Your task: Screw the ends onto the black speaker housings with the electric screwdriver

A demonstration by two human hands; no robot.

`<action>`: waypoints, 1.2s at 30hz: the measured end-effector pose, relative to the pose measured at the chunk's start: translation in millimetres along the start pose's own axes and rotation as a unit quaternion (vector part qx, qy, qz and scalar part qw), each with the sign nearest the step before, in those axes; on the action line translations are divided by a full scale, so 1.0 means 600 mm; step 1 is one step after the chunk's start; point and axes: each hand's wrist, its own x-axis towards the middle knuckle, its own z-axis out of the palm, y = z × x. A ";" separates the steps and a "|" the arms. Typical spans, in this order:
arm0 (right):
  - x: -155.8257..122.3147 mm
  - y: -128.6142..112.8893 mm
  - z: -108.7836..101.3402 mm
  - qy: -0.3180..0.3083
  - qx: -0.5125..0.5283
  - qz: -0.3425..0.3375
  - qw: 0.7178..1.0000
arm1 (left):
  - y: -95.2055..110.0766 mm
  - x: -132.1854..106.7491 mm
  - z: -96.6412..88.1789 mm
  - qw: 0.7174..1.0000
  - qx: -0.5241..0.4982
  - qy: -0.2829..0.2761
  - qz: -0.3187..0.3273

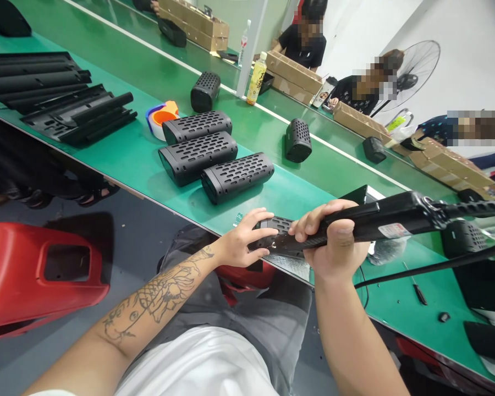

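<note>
My left hand [243, 237] grips the end of a black perforated speaker shell [277, 234] lying at the near edge of the green bench [124, 159]. My right hand [334, 236] is wrapped round a black electric screwdriver [390, 220], held level over that shell, its cable running off to the right. Three more black speaker shells [198, 157] lie side by side further back on the bench.
Black plastic trays [58, 96] are stacked at the far left, next to a tape roll [161, 116]. Single speakers [297, 140] stand on the belt. A drink bottle [256, 78], cardboard boxes and seated people are across the line. A red stool [41, 272] is on the left; a small screwdriver [417, 289] on the right.
</note>
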 end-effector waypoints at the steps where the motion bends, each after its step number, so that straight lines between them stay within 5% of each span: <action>1: 0.000 0.000 0.000 -0.001 0.002 0.000 1.000 | 0.000 0.000 0.000 1.000 -0.002 -0.003 -0.005; 26: 0.005 0.002 0.015 -0.027 -0.017 0.027 0.999 | -0.019 -0.006 -0.001 0.999 0.028 -0.033 -0.006; 36: 0.004 0.006 0.004 -0.111 -0.014 0.100 0.989 | -0.032 0.012 -0.007 0.999 0.010 -0.014 0.036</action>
